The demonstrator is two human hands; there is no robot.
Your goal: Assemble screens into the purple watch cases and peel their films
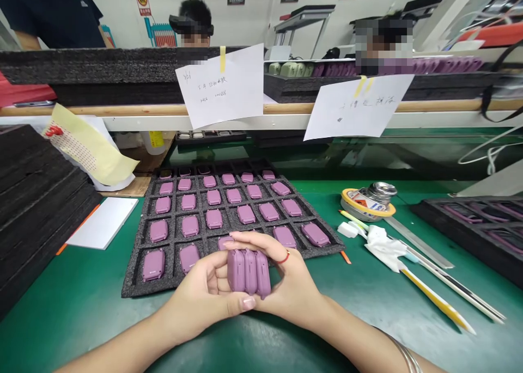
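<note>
Between my two hands is a stack of three purple watch cases (250, 272), turned on edge and pressed together. My left hand (208, 286) wraps the stack from the left, its thumb along the lower edge. On the other side my right hand (288, 275) closes round it, fingers over the top; a red ring is on one finger. Just behind, a black foam tray (131, 272) lies on the green table, its compartments holding many more purple watch cases (153, 264). My hands hide part of the tray's front row.
Stacked black foam trays (36, 199) stand at left, near a white pad (102, 223). At right lie a round tin (368, 204), a steel ruler (420, 242), a brush with a yellow handle (439, 302) and another tray (469, 237). A shelf (281, 121) crosses behind; people sit beyond.
</note>
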